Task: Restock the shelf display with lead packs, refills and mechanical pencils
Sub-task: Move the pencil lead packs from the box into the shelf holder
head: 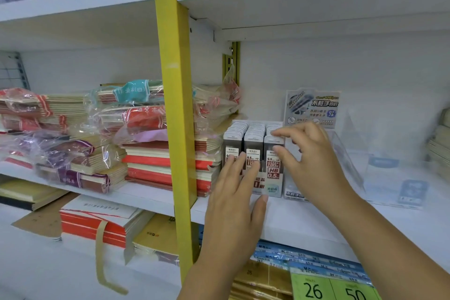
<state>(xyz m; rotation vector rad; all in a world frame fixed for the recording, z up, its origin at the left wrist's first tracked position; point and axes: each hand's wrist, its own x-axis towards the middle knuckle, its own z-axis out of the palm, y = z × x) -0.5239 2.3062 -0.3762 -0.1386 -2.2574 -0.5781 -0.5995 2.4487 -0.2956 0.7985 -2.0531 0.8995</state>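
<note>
At the white shelf [316,221], right of the yellow upright [175,80] and the wrapped notebook stacks [151,161] at 9 o'clock, a display box [272,190] holds lead packs [253,139] in three rows running back toward the wall. The left hand [233,202] lies flat, grip open, straight fingers against the box front. The right hand [314,161], at 3 o'clock, pinches the top of the front-right pack [274,168] between forefinger and thumb. The packs stand upright, long axis vertical, labels facing out: "M&G", "0.5", "HB", "100". Green tags [333,290] at 5 o'clock read "26" and "50".
</note>
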